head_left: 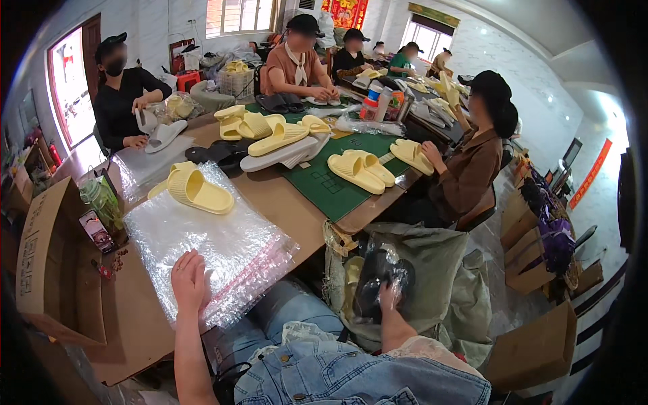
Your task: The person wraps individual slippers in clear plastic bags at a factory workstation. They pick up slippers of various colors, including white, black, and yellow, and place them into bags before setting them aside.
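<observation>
My left hand (189, 278) lies flat on a thick stack of clear plastic bags (169, 236), its fingers stretched out. A pair of yellow slippers (201, 189) rests on the far part of that stack. To the right, my right hand (390, 295) is closed on a pair of black slippers (368, 287) in a clear plastic bag. The bagged pair is at the mouth of a grey-green sack (428, 253) beside the table. Inside the sack, left of the black pair, part of a yellow slipper (352, 270) shows.
An open cardboard box (47, 270) stands on the table at left, near a phone (98, 231) and a green jar (101, 199). Yellow slippers (280, 138) are piled farther back. A co-worker in brown (472, 172) sits at right. Another carton (530, 347) is on the floor.
</observation>
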Available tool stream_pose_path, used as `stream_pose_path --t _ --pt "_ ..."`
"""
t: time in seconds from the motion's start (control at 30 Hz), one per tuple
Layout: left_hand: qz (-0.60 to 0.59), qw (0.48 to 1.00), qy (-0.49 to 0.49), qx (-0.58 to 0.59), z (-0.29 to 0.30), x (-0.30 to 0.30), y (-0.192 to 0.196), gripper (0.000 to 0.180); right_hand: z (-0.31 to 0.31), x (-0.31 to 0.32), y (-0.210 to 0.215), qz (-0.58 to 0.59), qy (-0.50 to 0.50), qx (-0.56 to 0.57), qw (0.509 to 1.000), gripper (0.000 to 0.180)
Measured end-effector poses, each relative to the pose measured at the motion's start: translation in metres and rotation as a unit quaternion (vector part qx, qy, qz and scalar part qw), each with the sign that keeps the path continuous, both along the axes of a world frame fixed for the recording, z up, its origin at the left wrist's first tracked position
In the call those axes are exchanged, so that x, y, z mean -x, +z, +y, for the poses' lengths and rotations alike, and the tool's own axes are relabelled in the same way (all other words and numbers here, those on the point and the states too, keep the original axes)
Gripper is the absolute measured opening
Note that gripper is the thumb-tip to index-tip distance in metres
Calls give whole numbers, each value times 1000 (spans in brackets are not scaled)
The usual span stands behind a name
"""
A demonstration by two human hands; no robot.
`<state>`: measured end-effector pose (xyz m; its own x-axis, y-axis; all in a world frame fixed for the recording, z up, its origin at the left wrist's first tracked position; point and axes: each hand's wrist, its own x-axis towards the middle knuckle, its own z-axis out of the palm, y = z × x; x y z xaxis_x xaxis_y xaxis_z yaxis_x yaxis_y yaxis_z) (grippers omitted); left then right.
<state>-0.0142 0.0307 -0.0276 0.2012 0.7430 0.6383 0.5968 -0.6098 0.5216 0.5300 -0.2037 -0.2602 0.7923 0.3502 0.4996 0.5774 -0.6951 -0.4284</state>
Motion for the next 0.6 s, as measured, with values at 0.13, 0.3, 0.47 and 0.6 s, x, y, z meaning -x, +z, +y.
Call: stream_pose_path --t 0.13,0.3,0.47,0.6 --pt "2 1000 13 1 -1 4 -6 18 8 -15 -40 46 19 140 989 34" --pt "42 999 32 0 -4 11 -2 20 65 -42 -5 209 -40 167 963 37" --pt "-2 1000 -1 10 4 -2 -8 19 40 -166 -9 58 201 640 740 39" --pt "26 999 34 2 -7 7 2 18 56 -67 -11 -19 182 654 734 35"
